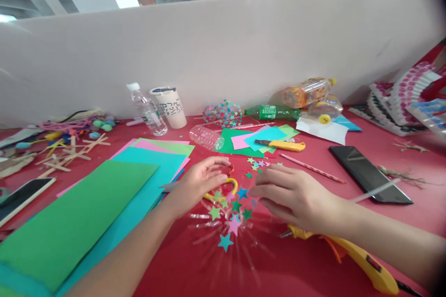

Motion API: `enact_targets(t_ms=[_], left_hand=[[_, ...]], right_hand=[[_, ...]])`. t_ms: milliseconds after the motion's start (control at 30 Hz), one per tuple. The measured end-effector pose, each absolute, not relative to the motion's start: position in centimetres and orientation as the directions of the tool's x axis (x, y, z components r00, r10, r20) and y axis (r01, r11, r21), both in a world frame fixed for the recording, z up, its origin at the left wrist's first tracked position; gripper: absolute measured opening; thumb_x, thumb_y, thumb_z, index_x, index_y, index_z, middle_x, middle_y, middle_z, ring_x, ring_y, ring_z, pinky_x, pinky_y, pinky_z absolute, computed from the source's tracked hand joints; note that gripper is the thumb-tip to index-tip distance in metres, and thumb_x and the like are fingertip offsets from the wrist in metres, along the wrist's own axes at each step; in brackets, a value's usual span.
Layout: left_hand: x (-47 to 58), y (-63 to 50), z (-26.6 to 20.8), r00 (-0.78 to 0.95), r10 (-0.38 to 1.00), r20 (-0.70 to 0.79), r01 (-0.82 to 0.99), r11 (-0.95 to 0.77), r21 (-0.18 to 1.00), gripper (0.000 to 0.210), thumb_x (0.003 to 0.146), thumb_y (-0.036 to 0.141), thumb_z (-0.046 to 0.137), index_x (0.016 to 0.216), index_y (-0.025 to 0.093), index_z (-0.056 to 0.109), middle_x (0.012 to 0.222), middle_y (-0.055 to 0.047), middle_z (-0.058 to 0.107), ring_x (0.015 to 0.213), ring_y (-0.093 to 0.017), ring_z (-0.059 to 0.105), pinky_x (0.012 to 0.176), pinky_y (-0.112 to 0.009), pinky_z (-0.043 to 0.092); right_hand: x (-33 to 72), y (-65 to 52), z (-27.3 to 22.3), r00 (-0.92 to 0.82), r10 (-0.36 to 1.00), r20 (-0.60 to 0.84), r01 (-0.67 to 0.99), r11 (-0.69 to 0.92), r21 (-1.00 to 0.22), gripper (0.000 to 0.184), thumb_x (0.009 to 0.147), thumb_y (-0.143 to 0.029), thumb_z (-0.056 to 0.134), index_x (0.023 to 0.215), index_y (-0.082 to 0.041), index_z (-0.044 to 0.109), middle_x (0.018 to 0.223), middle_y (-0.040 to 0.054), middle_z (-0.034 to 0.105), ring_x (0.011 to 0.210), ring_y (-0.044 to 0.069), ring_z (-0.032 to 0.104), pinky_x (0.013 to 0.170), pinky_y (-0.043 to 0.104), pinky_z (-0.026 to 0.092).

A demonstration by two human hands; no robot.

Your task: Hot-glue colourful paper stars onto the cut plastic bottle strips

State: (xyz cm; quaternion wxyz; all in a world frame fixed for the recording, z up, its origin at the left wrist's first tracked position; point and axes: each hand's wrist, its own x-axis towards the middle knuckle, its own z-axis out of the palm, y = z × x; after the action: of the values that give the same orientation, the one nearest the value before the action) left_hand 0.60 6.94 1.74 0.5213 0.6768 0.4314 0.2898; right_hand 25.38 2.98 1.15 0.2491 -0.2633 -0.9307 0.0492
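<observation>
My left hand (205, 178) is curved, thumb and fingers apart, by the yellow scissors handles (232, 186); a small red bit shows at its fingertips. My right hand (289, 190) has its fingers bent and tips together; whatever they hold is hidden. Between and below the hands sits a clear plastic piece (245, 226) with thin strips splayed outward, partly blurred against the red cloth. Blue, green and pink foam stars (234, 225) cover its middle. Loose small stars (256, 165) lie just beyond. Under my right forearm rests a yellow glue gun (365, 260).
Coloured sheets (87, 199) lie left, near craft sticks (71, 155). A water bottle (148, 111), white cup (172, 109), star-covered bottle (223, 113) and green bottle (270, 112) line the wall. A yellow cutter (285, 145) lies on foam scraps. A black phone (365, 171) is right.
</observation>
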Motion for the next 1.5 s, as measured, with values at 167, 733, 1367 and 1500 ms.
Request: enact_targets(t_ms=[167, 733, 1367, 1500], left_hand=[[-1.2, 3.2, 2.2, 0.221, 0.967, 0.131, 0.565, -0.236, 0.79, 0.029, 0.091, 0.045, 0.052, 0.117, 0.032, 0.055, 0.144, -0.001, 0.045, 0.132, -0.024, 0.045, 0.111, -0.043, 0.037], [-0.1, 3.0, 1.8, 0.269, 0.898, -0.347, 0.127, 0.324, 0.937, 0.046, 0.091, 0.055, 0.048, 0.13, 0.032, 0.044, 0.148, -0.007, 0.044, 0.13, -0.03, 0.047, 0.106, -0.051, 0.036], [0.1, 3.3, 0.9, 0.346, 0.902, -0.26, 0.074, 0.25, 0.966, 0.039, 0.093, 0.043, 0.052, 0.126, 0.025, 0.048, 0.14, -0.008, 0.051, 0.127, -0.026, 0.049, 0.108, -0.043, 0.033], [0.1, 3.4, 0.7, 0.346, 0.901, -0.261, 0.081, 0.249, 0.965, 0.036, 0.094, 0.043, 0.051, 0.125, 0.026, 0.049, 0.139, -0.006, 0.052, 0.13, -0.024, 0.046, 0.11, -0.044, 0.031]], right_hand=[[25.9, 3.1, 1.1, -0.782, 0.466, 0.414, 0.446, 0.882, -0.151, 0.021, 0.094, -0.012, 0.046, 0.111, -0.016, 0.058, 0.103, 0.0105, 0.06, 0.09, 0.02, 0.056, 0.078, 0.034, 0.048], [24.5, 0.8, 0.6, -0.649, 0.758, 0.064, 0.594, 0.558, -0.58, 0.024, 0.09, -0.011, 0.047, 0.11, -0.023, 0.051, 0.093, 0.0005, 0.059, 0.078, 0.015, 0.058, 0.067, 0.028, 0.048], [24.7, 2.3, 0.7, -0.79, 0.349, 0.504, 0.422, 0.906, 0.035, 0.013, 0.093, -0.011, 0.053, 0.096, -0.014, 0.065, 0.091, 0.006, 0.066, 0.087, 0.019, 0.056, 0.089, 0.04, 0.044], [24.7, 2.4, 0.6, -0.791, 0.339, 0.51, 0.417, 0.908, 0.044, 0.014, 0.093, -0.01, 0.053, 0.094, -0.015, 0.066, 0.087, 0.0041, 0.065, 0.083, 0.017, 0.056, 0.092, 0.04, 0.043]])
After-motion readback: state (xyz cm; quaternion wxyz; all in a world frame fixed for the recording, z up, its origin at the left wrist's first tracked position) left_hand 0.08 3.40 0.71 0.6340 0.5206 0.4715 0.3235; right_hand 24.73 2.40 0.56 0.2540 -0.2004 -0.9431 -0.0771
